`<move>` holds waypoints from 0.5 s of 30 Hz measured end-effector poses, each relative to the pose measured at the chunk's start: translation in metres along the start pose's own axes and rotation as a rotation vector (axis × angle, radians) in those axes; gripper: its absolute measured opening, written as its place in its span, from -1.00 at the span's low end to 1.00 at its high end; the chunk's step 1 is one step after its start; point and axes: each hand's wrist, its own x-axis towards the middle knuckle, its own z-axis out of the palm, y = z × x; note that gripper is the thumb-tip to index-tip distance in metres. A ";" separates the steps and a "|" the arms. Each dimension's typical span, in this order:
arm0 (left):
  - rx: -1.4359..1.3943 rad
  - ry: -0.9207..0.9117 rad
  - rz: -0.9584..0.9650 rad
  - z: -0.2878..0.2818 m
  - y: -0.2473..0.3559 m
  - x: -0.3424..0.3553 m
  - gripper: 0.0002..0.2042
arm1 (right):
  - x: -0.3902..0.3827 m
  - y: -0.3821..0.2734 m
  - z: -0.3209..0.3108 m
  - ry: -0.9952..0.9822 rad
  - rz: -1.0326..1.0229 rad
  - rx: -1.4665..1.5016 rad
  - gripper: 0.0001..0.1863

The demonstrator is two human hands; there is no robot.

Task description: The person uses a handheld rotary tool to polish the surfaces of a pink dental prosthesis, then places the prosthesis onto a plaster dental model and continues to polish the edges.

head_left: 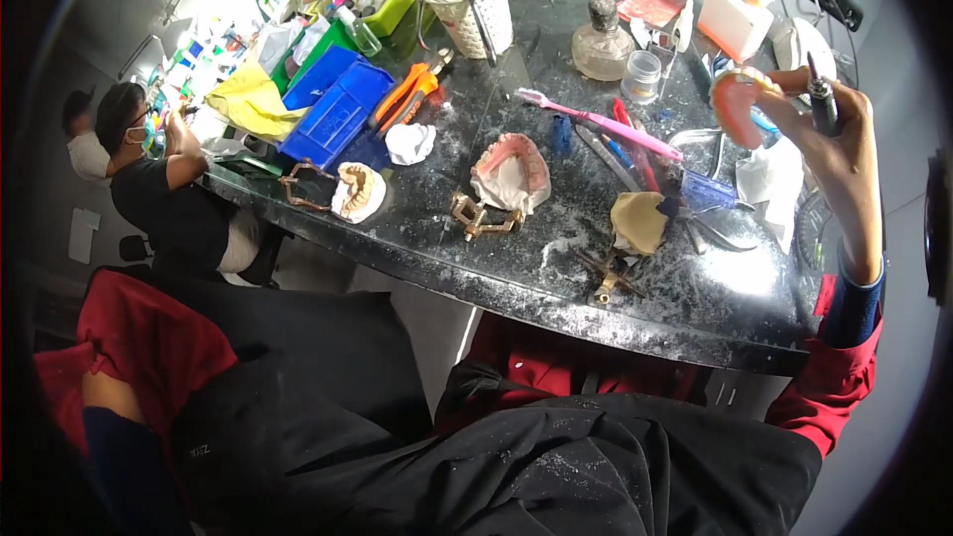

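Note:
At the right, my right hand (829,129) is raised above the bench, its fingers closed on a pink denture (737,107). A dark pen-shaped tool (822,104) with a pointed tip also stands in this hand. My left hand is out of view; only part of the left arm (111,397) shows at the lower left. On the bench, a plaster cast with a pink arch (509,171) sits by a brass articulator (484,218). A tan cast (638,221) lies further right, near a second brass articulator (608,276).
White dust covers the dark bench (437,248). A pink toothbrush (606,124), orange-handled pliers (409,94), a blue bin (338,107), a glass bottle (603,45) and a woven basket (475,15) stand or lie about. Left is a toothed cast (357,191); beyond sits another person (164,179).

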 end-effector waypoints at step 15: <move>0.001 -0.078 0.143 0.038 0.018 0.040 -0.65 | 0.004 0.002 0.000 -0.047 -0.078 0.004 -0.77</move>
